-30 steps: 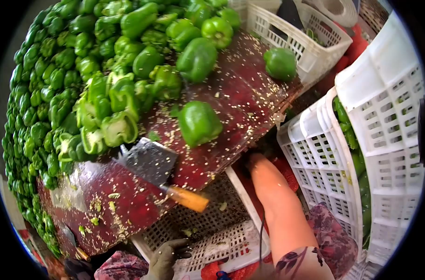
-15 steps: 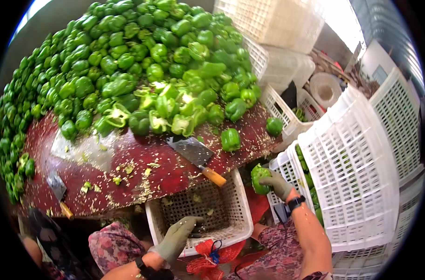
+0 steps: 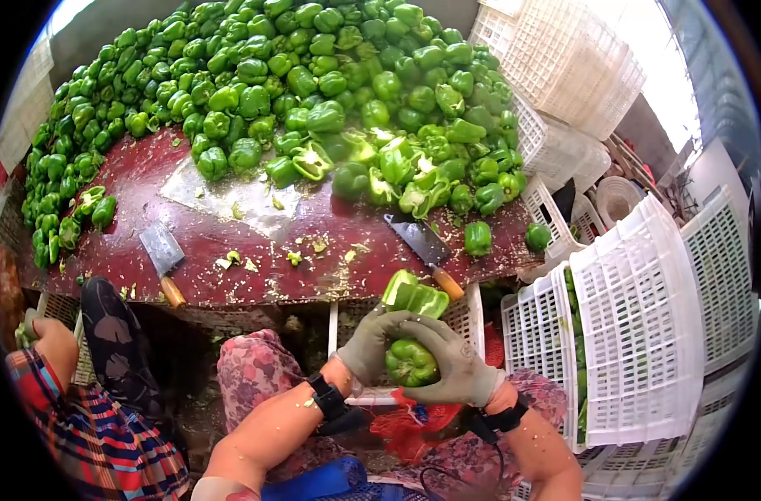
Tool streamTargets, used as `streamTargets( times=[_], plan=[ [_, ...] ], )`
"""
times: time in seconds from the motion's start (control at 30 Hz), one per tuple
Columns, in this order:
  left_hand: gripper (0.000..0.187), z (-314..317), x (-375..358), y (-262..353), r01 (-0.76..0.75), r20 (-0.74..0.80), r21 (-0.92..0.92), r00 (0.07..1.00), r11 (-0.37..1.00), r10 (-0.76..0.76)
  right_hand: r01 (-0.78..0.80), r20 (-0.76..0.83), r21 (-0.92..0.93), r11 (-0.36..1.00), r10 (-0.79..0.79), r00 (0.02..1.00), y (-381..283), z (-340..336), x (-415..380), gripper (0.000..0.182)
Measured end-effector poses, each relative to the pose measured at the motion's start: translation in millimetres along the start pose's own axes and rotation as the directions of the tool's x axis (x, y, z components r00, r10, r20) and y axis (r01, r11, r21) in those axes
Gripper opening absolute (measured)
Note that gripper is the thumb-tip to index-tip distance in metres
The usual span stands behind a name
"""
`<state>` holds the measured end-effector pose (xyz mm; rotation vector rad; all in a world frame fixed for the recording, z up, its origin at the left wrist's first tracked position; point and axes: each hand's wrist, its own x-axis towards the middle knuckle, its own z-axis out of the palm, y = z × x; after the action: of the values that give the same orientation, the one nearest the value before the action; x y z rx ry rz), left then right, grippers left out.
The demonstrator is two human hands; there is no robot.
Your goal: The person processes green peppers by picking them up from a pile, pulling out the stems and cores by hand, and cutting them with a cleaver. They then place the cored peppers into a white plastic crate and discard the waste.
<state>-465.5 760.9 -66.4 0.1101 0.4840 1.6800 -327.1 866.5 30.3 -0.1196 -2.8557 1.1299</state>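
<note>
Over the white crate (image 3: 337, 330), my two gloved hands are together around a green bell pepper (image 3: 411, 363). My right hand (image 3: 460, 363) curls around its right side and underside, fingers over the top. My left hand (image 3: 369, 342) closes on its left, fingertips meeting the right ones. Just beyond the fingers are cut-open green pepper pieces (image 3: 415, 296), their pale insides showing; the fingers hide where they meet the hand. A cleaver (image 3: 422, 242) with a wooden handle lies on the red table (image 3: 313, 280), its handle past the edge close to these pieces.
A large heap of green peppers (image 3: 255, 100) covers the table's far side, cut ones at its front. Another cleaver (image 3: 161, 249) lies to the left. White crates (image 3: 643, 334) stand on the right. A co-worker's plaid sleeve (image 3: 96, 434) and hand (image 3: 50, 338) are at lower left.
My right hand has come left with its pepper from beside the right-hand crate. My left hand has moved up to meet it. Cut pieces now show beyond my fingers; the view has shifted.
</note>
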Motion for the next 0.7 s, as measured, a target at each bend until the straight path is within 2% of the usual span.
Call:
streamTargets(
  times=[0.03, 0.07, 0.1, 0.13, 0.2, 0.23, 0.27, 0.3, 0.33, 0.37, 0.4, 0.43, 0.47, 0.5, 0.53, 0.57, 0.6, 0.63, 0.67, 0.7],
  plan=[
    [0.033, -1.7, -0.1, 1.1, -0.026, -0.011, -0.001, 1.0, 1.0, 0.026, 0.008, -0.051, 0.004, 1.0, -0.008, 0.999, -3.2, 1.2, -1.6, 0.084],
    [0.029, -0.1, -0.2, -0.8, -0.127, -0.097, 0.114, 0.986, 0.985, 0.139, 0.014, -0.106, 0.002, 1.0, -0.013, 0.994, -6.0, 1.6, -3.8, 0.084],
    [0.028, 2.4, -0.6, -0.6, -0.139, -0.138, 0.025, 0.98, 0.99, 0.141, 0.036, -0.182, 0.003, 0.999, -0.034, 0.983, -3.7, 2.7, -6.3, 0.087],
    [0.027, 10.5, -2.1, 3.5, -0.146, -0.172, -0.069, 0.976, 0.987, 0.132, -0.018, -0.225, 0.074, 0.997, 0.034, 0.974, -7.3, -1.8, -7.4, 0.085],
    [0.026, -10.3, 3.7, 2.3, -0.275, -0.292, 0.144, 0.906, 0.951, 0.307, -0.06, -0.416, 0.2, 0.978, 0.14, 0.899, 7.1, -17.4, -8.4, 0.082],
    [0.031, -13.2, 1.1, 5.6, -0.242, -0.316, 0.112, 0.911, 0.964, 0.265, -0.063, -0.541, 0.318, 0.946, 0.236, 0.807, 22.3, -32.3, -5.9, 0.074],
    [0.03, -22.8, 2.5, 1.7, -0.295, -0.25, 0.238, 0.902, 0.925, 0.352, -0.012, -0.642, 0.314, 0.949, 0.221, 0.734, 43.2, -61.5, 1.0, 0.067],
    [0.029, -36.4, 6.4, -6.8, -0.349, -0.18, 0.355, 0.885, 0.867, 0.43, -0.144, -0.769, 0.229, 0.963, 0.269, 0.58, 97.3, -100.7, -0.3, 0.062],
    [0.028, -24.0, 1.6, -1.9, -0.292, -0.231, 0.305, 0.901, 0.906, 0.368, -0.249, -0.844, 0.241, 0.938, 0.329, 0.424, 90.4, -148.8, 8.7, 0.061],
    [0.027, -11.5, -3.1, 3.0, -0.237, -0.28, 0.249, 0.911, 0.939, 0.304, -0.095, -0.899, 0.287, 0.953, 0.303, 0.316, 123.7, -188.6, 6.8, 0.059],
    [0.029, -18.2, 0.9, -1.6, -0.218, -0.26, 0.235, 0.925, 0.947, 0.277, -0.175, -0.936, 0.295, 0.939, 0.321, 0.146, 153.5, -219.8, -1.1, 0.078],
    [0.031, -33.1, 9.2, -9.1, -0.207, -0.241, 0.221, 0.935, 0.953, 0.259, -0.084, -0.892, 0.443, 0.893, 0.448, 0.056, 115.5, -226.9, 4.0, 0.062],
    [0.032, -42.0, 11.7, -12.7, -0.197, -0.229, 0.202, 0.943, 0.959, 0.242, 0.033, -0.902, 0.414, 0.91, 0.404, 0.153, 90.3, -214.7, 11.2, 0.057],
    [0.036, -31.3, 10.4, -8.8, -0.17, -0.186, 0.143, 0.963, 0.975, 0.196, -0.088, -0.89, 0.325, 0.941, 0.336, 0.307, 93.6, -200.8, 15.0, 0.05],
    [0.033, -3.6, 2.4, -0.6, -0.142, -0.235, 0.146, 0.956, 0.979, 0.174, -0.187, -0.844, 0.212, 0.959, 0.276, 0.46, 107.0, -181.3, 13.5, 0.044],
    [0.033, -2.6, 1.9, 0.5, -0.099, -0.2, 0.173, 0.971, 0.98, 0.134, -0.192, -0.736, 0.312, 0.93, 0.365, 0.57, 89.6, -145.7, 18.5, 0.045],
    [0.033, -2.4, 1.5, 1.1, -0.053, -0.161, 0.204, 0.983, 0.978, 0.087, -0.193, -0.547, 0.541, 0.819, 0.516, 0.659, 60.5, -101.1, 26.0, 0.046],
    [0.033, -1.4, 1.6, 0.3, -0.028, -0.105, 0.216, 0.993, 0.976, 0.052, -0.231, -0.327, 0.728, 0.645, 0.624, 0.71, 34.9, -64.4, 30.7, 0.046],
    [0.033, 2.4, 0.8, -1.7, -0.048, -0.071, 0.221, 0.995, 0.974, 0.065, -0.323, -0.17, 0.768, 0.553, 0.662, 0.73, 22.7, -29.0, 33.7, 0.047],
    [0.035, 8.2, -4.0, -0.7, -0.044, -0.051, 0.277, 0.997, 0.96, 0.06, -0.412, -0.248, 0.478, 0.776, 0.569, 0.784, 53.8, 2.9, 30.4, 0.052]
  ],
)
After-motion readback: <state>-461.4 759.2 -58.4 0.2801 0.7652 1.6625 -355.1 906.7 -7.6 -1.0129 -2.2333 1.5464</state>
